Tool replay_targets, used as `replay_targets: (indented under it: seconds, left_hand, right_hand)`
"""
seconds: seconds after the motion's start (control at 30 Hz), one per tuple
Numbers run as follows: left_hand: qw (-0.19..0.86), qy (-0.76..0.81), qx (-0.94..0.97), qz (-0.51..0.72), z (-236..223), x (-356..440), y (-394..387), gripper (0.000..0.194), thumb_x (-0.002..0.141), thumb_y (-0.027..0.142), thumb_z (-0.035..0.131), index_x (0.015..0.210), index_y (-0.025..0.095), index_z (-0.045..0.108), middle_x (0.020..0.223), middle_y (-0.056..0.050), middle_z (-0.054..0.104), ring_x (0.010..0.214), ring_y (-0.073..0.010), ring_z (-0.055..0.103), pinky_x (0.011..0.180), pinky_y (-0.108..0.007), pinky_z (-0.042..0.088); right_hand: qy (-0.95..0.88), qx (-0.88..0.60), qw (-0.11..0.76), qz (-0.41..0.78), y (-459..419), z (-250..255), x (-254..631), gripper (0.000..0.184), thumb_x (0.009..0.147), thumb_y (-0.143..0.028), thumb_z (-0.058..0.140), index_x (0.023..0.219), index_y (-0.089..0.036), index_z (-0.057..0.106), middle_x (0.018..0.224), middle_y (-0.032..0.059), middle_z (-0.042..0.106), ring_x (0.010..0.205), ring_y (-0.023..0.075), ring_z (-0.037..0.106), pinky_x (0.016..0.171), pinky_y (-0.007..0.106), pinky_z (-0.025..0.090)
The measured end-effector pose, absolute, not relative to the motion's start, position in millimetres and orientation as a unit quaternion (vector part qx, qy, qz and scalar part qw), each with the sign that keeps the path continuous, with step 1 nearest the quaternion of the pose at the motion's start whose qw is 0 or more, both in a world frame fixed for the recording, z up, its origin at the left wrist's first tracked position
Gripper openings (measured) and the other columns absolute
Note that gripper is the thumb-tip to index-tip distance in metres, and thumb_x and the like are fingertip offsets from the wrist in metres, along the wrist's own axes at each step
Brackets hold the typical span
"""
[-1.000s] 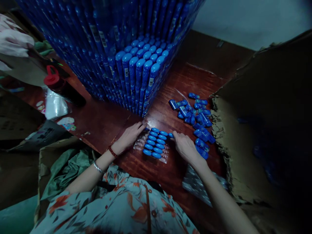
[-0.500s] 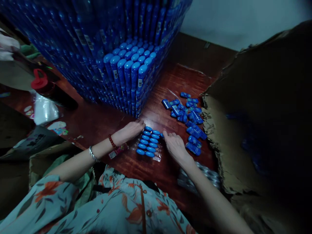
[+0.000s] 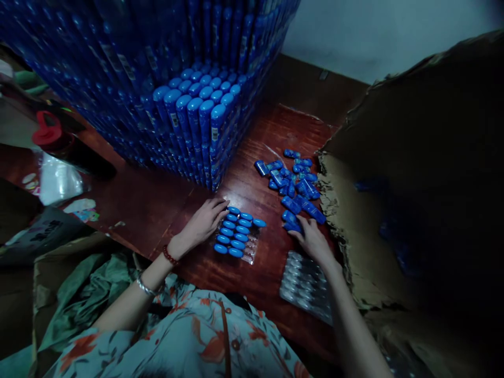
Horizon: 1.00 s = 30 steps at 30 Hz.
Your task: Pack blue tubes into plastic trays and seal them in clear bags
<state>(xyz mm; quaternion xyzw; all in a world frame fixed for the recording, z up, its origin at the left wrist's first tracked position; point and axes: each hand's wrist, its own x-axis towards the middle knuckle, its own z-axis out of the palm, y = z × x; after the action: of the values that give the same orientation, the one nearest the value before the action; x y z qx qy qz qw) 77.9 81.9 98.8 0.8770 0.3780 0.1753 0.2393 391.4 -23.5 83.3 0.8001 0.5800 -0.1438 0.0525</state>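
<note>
Glossy blue oval-topped containers (image 3: 241, 230) stand in two full columns in a clear plastic tray (image 3: 249, 257) on the table. One more blue container (image 3: 259, 223) begins a third column at the far right corner, above several unfilled clear pockets. My left hand (image 3: 207, 218) lies at the tray's far left corner, fingers stretched out, fingertips by the end container. Over to the right, my right hand (image 3: 311, 236) has its thumb and fingers around a blue container (image 3: 292, 226) at the near end of a loose pile (image 3: 289, 178). The fingertips are partly hidden.
A tall stack of blue containers (image 3: 189, 136) rises behind the tray. Clear empty trays (image 3: 303, 286) lie beneath my right forearm. A torn cardboard box (image 3: 334, 194) borders the right side. On the left are a red-lidded bottle (image 3: 74, 147) and a plastic bag (image 3: 59, 178).
My right hand has left the tray's third column, where a container now sits, and moved right to the loose pile. My left hand stays by the corner, fingers more spread. The view has shifted slightly.
</note>
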Motion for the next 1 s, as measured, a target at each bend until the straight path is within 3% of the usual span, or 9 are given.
replay_targets:
  seconds: [0.17, 0.3, 0.4, 0.5, 0.67, 0.83, 0.93, 1.0]
  left_hand:
    - [0.213, 0.392, 0.889, 0.105, 116, 89, 83, 0.038, 0.095, 0.035, 0.035, 0.121, 0.016, 0.055, 0.107, -0.011, 0.064, 0.098, -0.0210, 0.059, 0.089, -0.035, 0.044]
    - [0.214, 0.373, 0.891, 0.145, 133, 100, 100, 0.036, 0.095, 0.034, 0.036, 0.116, 0.015, 0.058, 0.105, -0.011, 0.064, 0.099, -0.0209, 0.058, 0.088, -0.033, 0.044]
    - [0.218, 0.312, 0.912, 0.151, 136, 126, 120, 0.030, 0.093, 0.028, 0.043, 0.115, 0.016, 0.058, 0.107, -0.009, 0.063, 0.100, -0.0197, 0.058, 0.086, -0.029, 0.044]
    - [0.186, 0.211, 0.956, 0.079, 127, 170, 140, 0.025, 0.089, 0.017, 0.046, 0.109, 0.018, 0.061, 0.108, -0.008, 0.062, 0.095, -0.0180, 0.060, 0.079, -0.025, 0.045]
    - [0.096, 0.091, 0.991, -0.023, 100, 226, 154, 0.022, 0.083, 0.004, 0.047, 0.094, 0.011, 0.064, 0.102, -0.014, 0.063, 0.091, -0.0206, 0.060, 0.072, -0.028, 0.044]
    - [0.090, 0.120, 0.988, -0.019, 85, 215, 161, 0.027, 0.085, 0.005, 0.042, 0.107, 0.006, 0.058, 0.110, -0.021, 0.059, 0.094, -0.0245, 0.059, 0.077, -0.033, 0.043]
    - [0.117, 0.142, 0.983, -0.012, 93, 187, 164, 0.032, 0.089, 0.011, 0.040, 0.119, 0.008, 0.050, 0.110, -0.018, 0.058, 0.091, -0.0228, 0.060, 0.074, -0.030, 0.044]
    - [0.155, 0.166, 0.973, 0.030, 105, 162, 160, 0.038, 0.088, 0.010, 0.040, 0.127, 0.012, 0.043, 0.111, -0.014, 0.057, 0.094, -0.0213, 0.059, 0.075, -0.028, 0.045]
  right_hand:
    - [0.638, 0.748, -0.008, -0.182, 21, 83, 345, 0.051, 0.089, -0.034, 0.048, 0.135, -0.018, 0.036, 0.117, 0.0163, 0.053, 0.096, 0.0270, 0.061, 0.074, 0.032, 0.045]
    - [0.659, 0.720, -0.063, -0.211, 41, 88, 337, 0.059, 0.083, -0.024, 0.056, 0.135, -0.016, 0.029, 0.107, 0.0137, 0.062, 0.097, 0.0262, 0.060, 0.075, 0.031, 0.043]
    - [0.650, 0.725, -0.083, -0.211, 41, 92, 342, 0.041, 0.082, -0.024, 0.057, 0.119, -0.015, 0.043, 0.104, 0.0121, 0.063, 0.094, 0.0249, 0.060, 0.074, 0.030, 0.042]
    - [0.629, 0.751, -0.072, -0.188, 29, 96, 351, 0.020, 0.083, -0.028, 0.054, 0.101, -0.018, 0.052, 0.097, 0.0088, 0.063, 0.089, 0.0234, 0.059, 0.072, 0.030, 0.042]
    - [0.588, 0.796, -0.091, -0.108, -10, 103, 365, 0.017, 0.086, -0.027, 0.045, 0.096, -0.017, 0.055, 0.097, 0.0115, 0.058, 0.086, 0.0235, 0.057, 0.074, 0.034, 0.043]
    - [0.547, 0.796, -0.228, -0.127, -53, 108, 357, 0.025, 0.086, -0.038, 0.047, 0.099, -0.018, 0.053, 0.088, 0.0085, 0.061, 0.077, 0.0211, 0.059, 0.073, 0.032, 0.046]
    - [0.517, 0.781, -0.299, -0.184, -69, 108, 337, 0.034, 0.083, -0.048, 0.053, 0.100, -0.019, 0.053, 0.079, 0.0037, 0.062, 0.064, 0.0170, 0.058, 0.061, 0.028, 0.047]
    - [0.535, 0.754, -0.334, -0.185, -72, 104, 322, 0.030, 0.083, -0.045, 0.054, 0.100, -0.020, 0.054, 0.080, 0.0026, 0.062, 0.065, 0.0160, 0.059, 0.062, 0.027, 0.048]
